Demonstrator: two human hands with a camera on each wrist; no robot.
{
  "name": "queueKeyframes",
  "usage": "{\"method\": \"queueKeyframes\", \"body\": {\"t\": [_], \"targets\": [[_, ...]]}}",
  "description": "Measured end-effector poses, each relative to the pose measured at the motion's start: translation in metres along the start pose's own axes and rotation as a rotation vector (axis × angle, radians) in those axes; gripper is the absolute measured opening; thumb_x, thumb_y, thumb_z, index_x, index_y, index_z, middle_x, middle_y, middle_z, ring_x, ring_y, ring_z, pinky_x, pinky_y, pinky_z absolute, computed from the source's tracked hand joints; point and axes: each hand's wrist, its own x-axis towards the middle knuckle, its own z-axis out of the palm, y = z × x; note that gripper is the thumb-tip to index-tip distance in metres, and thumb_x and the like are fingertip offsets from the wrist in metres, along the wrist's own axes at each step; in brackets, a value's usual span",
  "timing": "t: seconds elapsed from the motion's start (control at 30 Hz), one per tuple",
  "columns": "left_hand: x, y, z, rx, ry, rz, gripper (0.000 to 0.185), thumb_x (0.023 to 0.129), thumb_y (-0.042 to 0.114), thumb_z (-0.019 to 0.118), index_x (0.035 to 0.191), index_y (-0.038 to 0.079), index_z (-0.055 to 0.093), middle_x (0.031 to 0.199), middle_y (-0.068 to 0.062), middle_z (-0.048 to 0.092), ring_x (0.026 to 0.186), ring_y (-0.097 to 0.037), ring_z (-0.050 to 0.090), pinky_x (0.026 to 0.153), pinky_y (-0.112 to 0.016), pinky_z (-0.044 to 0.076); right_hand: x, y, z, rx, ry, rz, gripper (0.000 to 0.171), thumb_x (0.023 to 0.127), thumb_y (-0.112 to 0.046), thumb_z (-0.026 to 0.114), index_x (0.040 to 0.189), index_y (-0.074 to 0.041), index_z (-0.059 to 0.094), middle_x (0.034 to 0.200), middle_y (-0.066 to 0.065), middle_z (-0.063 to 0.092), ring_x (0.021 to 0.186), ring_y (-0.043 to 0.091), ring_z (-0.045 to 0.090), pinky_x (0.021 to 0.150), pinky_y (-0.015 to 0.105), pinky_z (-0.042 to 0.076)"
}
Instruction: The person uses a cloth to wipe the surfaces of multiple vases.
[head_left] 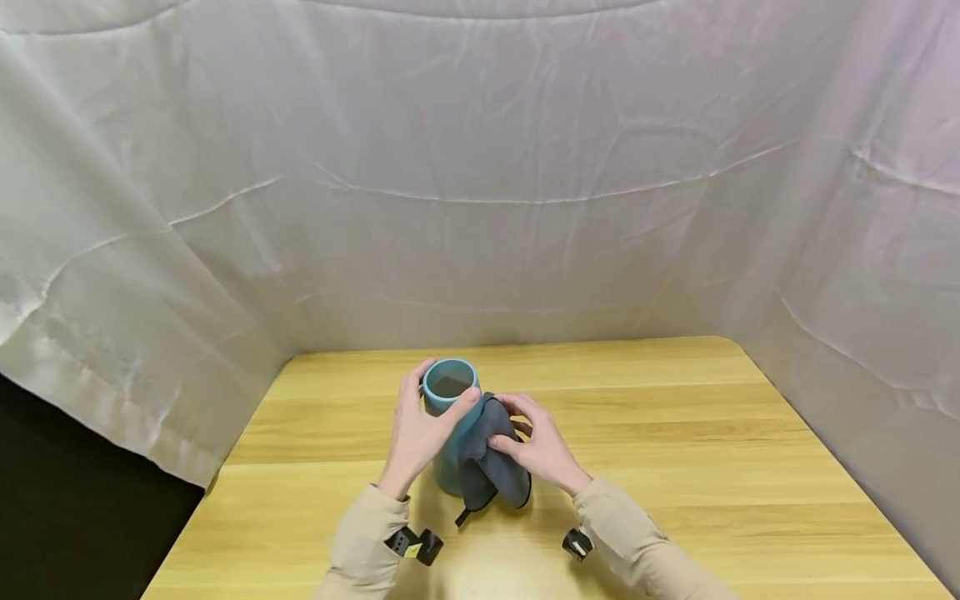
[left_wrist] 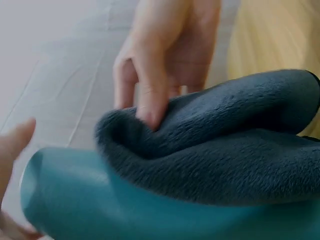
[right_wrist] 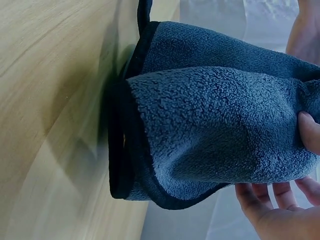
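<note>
A teal cup (head_left: 450, 400) stands upright on the wooden table (head_left: 675, 433), and its teal wall (left_wrist: 125, 200) fills the bottom of the left wrist view. My left hand (head_left: 420, 429) grips the cup near its rim, thumb on the near side. My right hand (head_left: 536, 446) holds a dark grey fleece cloth (head_left: 491, 458) against the cup's right side. The right hand's fingers (left_wrist: 155, 85) press into the cloth (left_wrist: 225, 145). The cloth (right_wrist: 215, 120), edged in black, hangs down to the tabletop, with the right hand's fingers (right_wrist: 280, 200) under its fold.
White sheets (head_left: 480, 183) hang as walls behind and on both sides of the table. The table's left edge (head_left: 225, 467) drops off to a dark floor. Bare wood lies to the right and in front of the cup.
</note>
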Motion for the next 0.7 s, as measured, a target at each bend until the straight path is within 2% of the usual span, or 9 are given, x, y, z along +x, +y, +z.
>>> {"method": "queueKeyframes", "body": {"t": [0.07, 0.17, 0.3, 0.47, 0.7], "targets": [[0.000, 0.002, 0.005, 0.044, 0.061, 0.022, 0.077, 0.079, 0.038, 0.084, 0.143, 0.014, 0.049, 0.137, -0.013, 0.049, 0.122, -0.030, 0.049, 0.105, -0.049, 0.042, 0.001, 0.000, 0.000, 0.003, -0.004, 0.009, 0.054, 0.087, -0.006, 0.077, 0.137, -0.007, 0.058, 0.128, 0.014, 0.061, 0.117, 0.030, 0.060, 0.102, 0.053, 0.055], [0.001, 0.003, 0.007, 0.039, 0.104, 0.042, 0.075, 0.077, 0.034, 0.087, 0.139, 0.011, 0.053, 0.129, -0.014, 0.049, 0.114, -0.027, 0.048, 0.099, -0.043, 0.041, 0.002, -0.001, -0.001, 0.014, -0.012, 0.030, 0.054, 0.087, -0.006, 0.077, 0.137, -0.008, 0.058, 0.129, 0.014, 0.060, 0.119, 0.032, 0.058, 0.103, 0.053, 0.053], [0.002, 0.001, 0.003, -0.006, 0.097, 0.049, 0.076, 0.076, 0.028, 0.088, 0.140, 0.007, 0.053, 0.132, -0.014, 0.052, 0.117, -0.029, 0.052, 0.104, -0.044, 0.042, 0.002, 0.001, -0.001, 0.024, -0.017, 0.041, 0.054, 0.087, -0.005, 0.077, 0.138, -0.008, 0.058, 0.129, 0.014, 0.060, 0.118, 0.030, 0.058, 0.104, 0.052, 0.053], [0.005, -0.004, -0.008, -0.106, 0.018, 0.021, 0.076, 0.078, 0.018, 0.086, 0.143, 0.006, 0.050, 0.140, -0.014, 0.054, 0.128, -0.030, 0.052, 0.117, -0.049, 0.040, 0.003, 0.004, -0.001, 0.034, -0.027, 0.039, 0.054, 0.087, -0.004, 0.076, 0.138, -0.006, 0.058, 0.130, 0.017, 0.060, 0.117, 0.031, 0.058, 0.103, 0.052, 0.054], [0.013, -0.010, -0.025, -0.200, -0.170, 0.005, 0.067, 0.083, 0.011, 0.081, 0.143, 0.007, 0.052, 0.138, -0.011, 0.060, 0.130, -0.026, 0.054, 0.121, -0.045, 0.036, 0.005, 0.009, -0.001, 0.046, -0.033, 0.018, 0.054, 0.087, -0.001, 0.075, 0.138, -0.002, 0.058, 0.132, 0.020, 0.059, 0.120, 0.036, 0.058, 0.102, 0.049, 0.055]]}}
